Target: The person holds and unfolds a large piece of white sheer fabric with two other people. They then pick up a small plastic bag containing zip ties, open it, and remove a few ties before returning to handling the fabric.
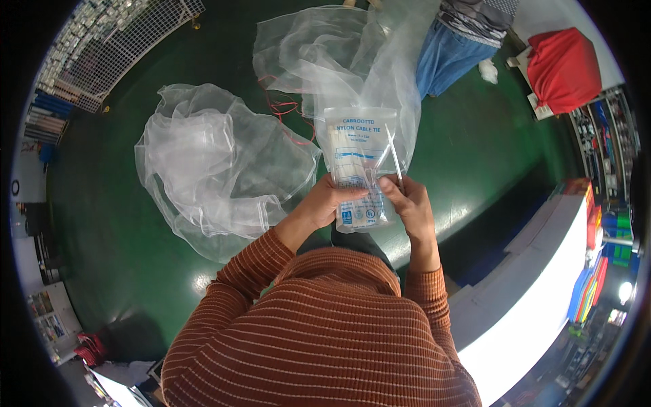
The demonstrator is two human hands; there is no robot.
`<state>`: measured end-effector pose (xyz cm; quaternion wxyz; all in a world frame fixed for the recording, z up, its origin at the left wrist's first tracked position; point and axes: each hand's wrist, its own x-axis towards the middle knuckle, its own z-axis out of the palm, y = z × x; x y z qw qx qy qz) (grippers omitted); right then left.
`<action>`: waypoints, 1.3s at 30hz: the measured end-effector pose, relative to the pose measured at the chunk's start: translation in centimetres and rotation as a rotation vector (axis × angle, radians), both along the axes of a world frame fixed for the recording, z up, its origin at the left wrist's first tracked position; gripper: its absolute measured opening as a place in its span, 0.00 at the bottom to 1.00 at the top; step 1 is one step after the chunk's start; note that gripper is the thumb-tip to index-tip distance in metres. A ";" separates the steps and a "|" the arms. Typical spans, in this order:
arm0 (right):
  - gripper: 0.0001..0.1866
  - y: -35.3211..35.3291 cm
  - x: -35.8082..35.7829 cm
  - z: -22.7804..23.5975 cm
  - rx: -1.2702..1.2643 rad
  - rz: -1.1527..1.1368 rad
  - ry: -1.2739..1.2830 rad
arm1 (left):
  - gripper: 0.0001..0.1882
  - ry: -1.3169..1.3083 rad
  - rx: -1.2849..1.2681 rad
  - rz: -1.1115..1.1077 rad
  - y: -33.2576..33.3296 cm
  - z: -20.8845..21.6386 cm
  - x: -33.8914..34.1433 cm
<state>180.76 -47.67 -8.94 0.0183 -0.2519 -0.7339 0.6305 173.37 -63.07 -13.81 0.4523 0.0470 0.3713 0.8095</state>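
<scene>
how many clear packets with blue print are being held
1: the clear packet, between the left hand and the right hand; another behind it could be hidden.

Green floor (102,176), wire rack (119,51) upper left, red cloth (564,71) upper right, white tabletop (532,305) lower right

The clear, rectangular plastic bag (356,166) just above centre is thin and glossy, its smooth film printed in blue; the slim white strip (396,157) at its right edge looks like smooth plastic. The whitish, crumpled mesh heap (196,163) toward ten o'clock is sheer, with a soft sheen, as is the translucent mesh sheet (332,47) at twelve. The green floor (102,203) is smooth and shiny. At six, the rust-brown striped sweater (339,319) is matt ribbed knit; at two, the red draped cover (563,68) looks like cloth.
</scene>
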 end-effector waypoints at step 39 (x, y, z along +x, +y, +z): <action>0.17 0.1 -11.4 -2.7 0.519 -0.642 -0.081 | 0.23 0.137 -0.156 -0.693 7.7 -2.5 -17.5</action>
